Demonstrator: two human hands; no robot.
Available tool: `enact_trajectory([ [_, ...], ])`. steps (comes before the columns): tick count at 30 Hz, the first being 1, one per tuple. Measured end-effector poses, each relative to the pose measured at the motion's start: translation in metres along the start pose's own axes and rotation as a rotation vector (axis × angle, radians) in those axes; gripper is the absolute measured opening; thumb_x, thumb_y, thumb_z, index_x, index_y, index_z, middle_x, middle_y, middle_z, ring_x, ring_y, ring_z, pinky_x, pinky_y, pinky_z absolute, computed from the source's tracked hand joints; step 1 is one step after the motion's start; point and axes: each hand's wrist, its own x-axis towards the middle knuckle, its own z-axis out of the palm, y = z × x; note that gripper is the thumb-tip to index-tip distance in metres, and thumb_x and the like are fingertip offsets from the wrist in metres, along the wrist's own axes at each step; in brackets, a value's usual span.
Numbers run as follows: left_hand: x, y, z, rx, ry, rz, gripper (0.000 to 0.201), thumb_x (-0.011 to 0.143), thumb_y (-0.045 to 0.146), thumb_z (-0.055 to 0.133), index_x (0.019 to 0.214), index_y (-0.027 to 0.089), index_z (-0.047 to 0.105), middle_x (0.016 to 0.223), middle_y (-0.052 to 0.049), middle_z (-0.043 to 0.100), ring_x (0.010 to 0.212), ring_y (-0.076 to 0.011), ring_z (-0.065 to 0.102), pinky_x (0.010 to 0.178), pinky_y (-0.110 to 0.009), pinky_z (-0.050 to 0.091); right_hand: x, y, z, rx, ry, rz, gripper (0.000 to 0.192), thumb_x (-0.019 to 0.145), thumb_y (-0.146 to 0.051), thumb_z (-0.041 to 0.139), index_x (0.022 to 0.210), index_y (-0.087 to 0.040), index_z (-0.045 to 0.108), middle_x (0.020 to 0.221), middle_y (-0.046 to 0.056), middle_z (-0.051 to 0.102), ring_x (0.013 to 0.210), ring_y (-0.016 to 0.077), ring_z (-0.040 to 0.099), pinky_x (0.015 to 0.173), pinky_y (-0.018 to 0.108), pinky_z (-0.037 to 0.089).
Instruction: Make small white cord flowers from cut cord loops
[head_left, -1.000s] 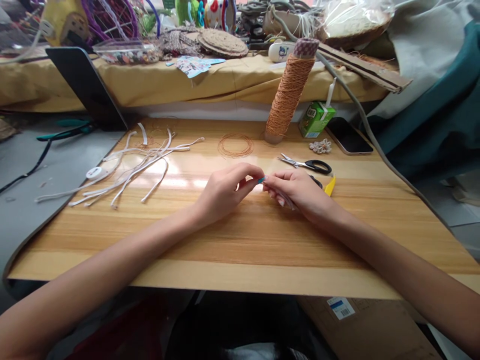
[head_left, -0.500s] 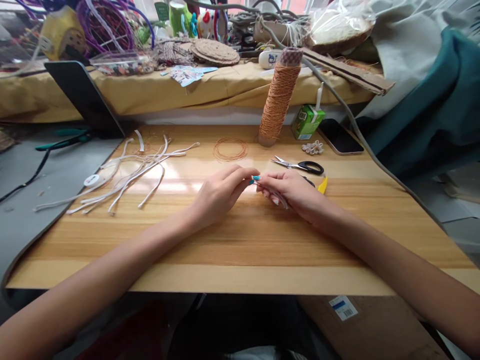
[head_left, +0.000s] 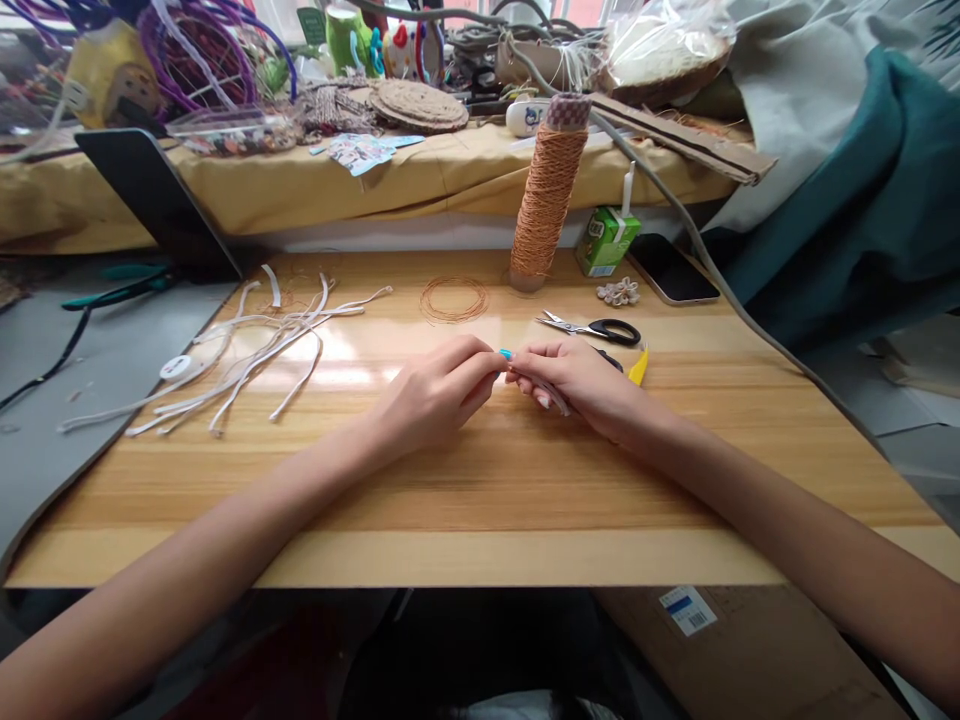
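Fingertip to fingertip above the wooden table (head_left: 525,500), the left hand (head_left: 431,395) and right hand (head_left: 577,380) both pinch a tiny turquoise piece (head_left: 506,354) — so small that a slackened pinch might drop it among the white strips (head_left: 247,345).

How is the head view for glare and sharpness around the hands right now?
Head view: a bright glare patch lies on the wooden table left of the left hand, washing out the grain under the white strips; both hands, right hand included, are sharp; the small blue piece pinched between them is tiny; straight edges bow from wide-angle distortion.
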Motion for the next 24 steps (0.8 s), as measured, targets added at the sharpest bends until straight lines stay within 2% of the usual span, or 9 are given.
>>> enact_trajectory([
  [7,0.0014,0.0001,0.0005,0.011,-0.039,-0.026,0.012,0.079,0.009,0.043,0.081,0.011,0.055,0.074,-0.006,0.058,0.063,-0.0086,0.051,0.055,-0.018,0.044,0.0,0.0028,0.0028,-0.023,0.012,-0.038,0.02,0.074,-0.022,0.053,0.057,-0.012,0.054,0.047,-0.005,0.047,0.035,0.0009,0.038,0.032,0.013,0.025],
  [16,0.0004,0.003,0.0045,0.027,-0.02,-0.081,0.012,0.078,0.01,0.044,0.078,0.011,0.056,0.072,-0.005,0.057,0.061,-0.0085,0.051,0.052,-0.018,0.043,0.0002,0.0056,0.0046,-0.089,0.057,-0.076,0.023,0.073,-0.03,0.054,0.059,-0.011,0.055,0.048,-0.004,0.048,0.034,0.0017,0.039,0.033,0.015,0.026],
  [24,-0.0006,0.0032,0.0055,-0.012,-0.051,-0.176,0.013,0.08,0.012,0.044,0.082,0.013,0.057,0.078,-0.005,0.058,0.07,-0.0112,0.052,0.06,-0.022,0.045,-0.0004,0.0075,0.0056,-0.089,0.052,-0.097,0.026,0.073,-0.034,0.054,0.061,-0.012,0.055,0.047,-0.004,0.048,0.035,0.0023,0.04,0.032,0.015,0.025],
])
